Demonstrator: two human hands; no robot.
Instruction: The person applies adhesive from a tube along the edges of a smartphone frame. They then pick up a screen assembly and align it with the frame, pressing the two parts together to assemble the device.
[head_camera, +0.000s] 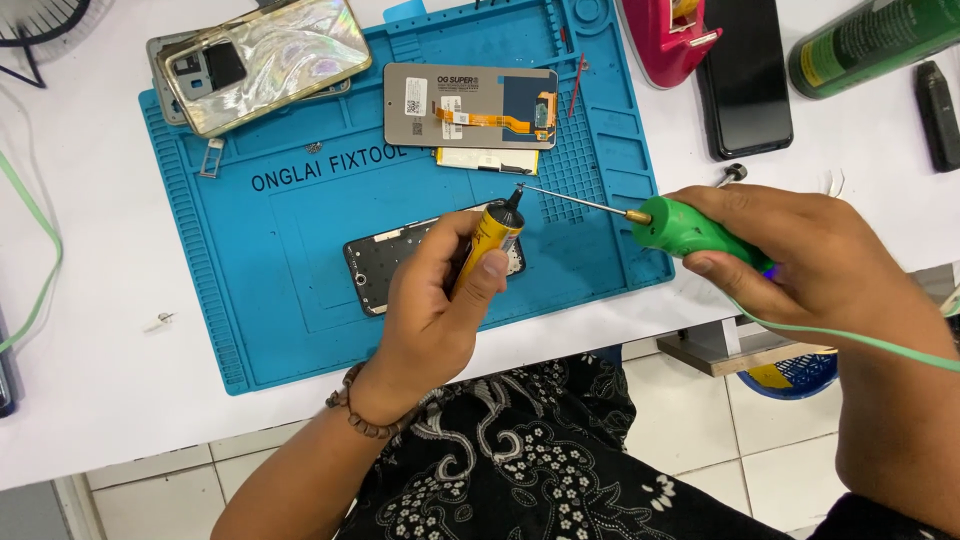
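Note:
My left hand (435, 300) grips a small yellow glue tube (493, 232) with a black nozzle, held above a black phone frame (385, 262) lying on the blue work mat (290, 320). My right hand (800, 262) holds a green corded tool (690, 230) whose thin metal tip (575, 200) points left and meets the tube's nozzle. Much of the phone frame is hidden under my left hand.
On the mat lie a replacement screen face down with an orange flex cable (470, 105), a shiny phone back cover (265, 60) and a SIM tray (211, 158). A black phone (745, 85), a red tape dispenser (675, 35) and a green bottle (870, 45) sit at the right.

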